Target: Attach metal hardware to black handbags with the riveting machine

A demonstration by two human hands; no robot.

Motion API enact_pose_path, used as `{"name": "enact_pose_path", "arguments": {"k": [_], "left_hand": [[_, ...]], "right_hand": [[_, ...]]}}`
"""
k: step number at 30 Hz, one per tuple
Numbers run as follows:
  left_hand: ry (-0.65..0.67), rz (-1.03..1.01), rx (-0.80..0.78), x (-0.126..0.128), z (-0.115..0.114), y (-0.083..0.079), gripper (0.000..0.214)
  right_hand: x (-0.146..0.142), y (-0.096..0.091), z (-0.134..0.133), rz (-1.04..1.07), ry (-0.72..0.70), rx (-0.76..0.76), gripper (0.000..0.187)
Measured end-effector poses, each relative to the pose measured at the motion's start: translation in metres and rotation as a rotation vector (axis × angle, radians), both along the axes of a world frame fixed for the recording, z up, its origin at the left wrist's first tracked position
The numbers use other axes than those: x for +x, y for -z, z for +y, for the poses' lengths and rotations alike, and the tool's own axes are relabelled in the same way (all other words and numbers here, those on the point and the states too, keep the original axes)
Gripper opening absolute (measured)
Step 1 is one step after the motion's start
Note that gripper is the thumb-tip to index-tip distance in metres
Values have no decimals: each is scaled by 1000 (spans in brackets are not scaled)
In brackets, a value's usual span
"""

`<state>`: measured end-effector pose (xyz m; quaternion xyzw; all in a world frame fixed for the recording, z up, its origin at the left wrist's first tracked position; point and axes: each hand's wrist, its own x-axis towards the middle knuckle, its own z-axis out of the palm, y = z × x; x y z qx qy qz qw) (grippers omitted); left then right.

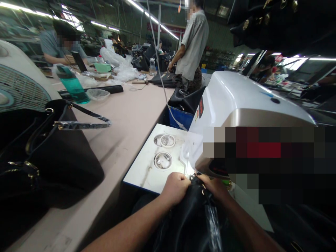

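Note:
My left hand (175, 187) is closed on the top edge of a black leather bag (194, 220) that lies in my lap. My right hand (214, 185) grips the same edge from the other side, fingers curled. Between the two hands a small metal fitting (193, 177) on the bag sits right under the head of a large white machine (236, 105). The machine's white base plate (147, 164) lies just beyond my left hand and carries two round recessed dishes (163, 160) with small metal parts in them.
A long beige worktable (126, 115) runs along the left, with a black handbag (52, 154), a fan (18, 87), a teal bottle (72, 85) and plastic bags. One person sits at its far left (60, 43), another stands at the far end (193, 45). Blue bin (180, 119) beside the machine.

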<state>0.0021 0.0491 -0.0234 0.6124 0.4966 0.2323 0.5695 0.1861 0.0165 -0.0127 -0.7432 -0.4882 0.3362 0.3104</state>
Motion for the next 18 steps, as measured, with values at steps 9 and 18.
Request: {"name": "enact_pose_path", "arguments": {"k": [9, 18], "left_hand": [[-3, -9, -12, 0, -1, 0, 21], [14, -16, -8, -1, 1, -1, 21]], "right_hand": [[-3, -6, -2, -28, -4, -19, 29], [-4, -7, -5, -24, -30, -6, 32]]}}
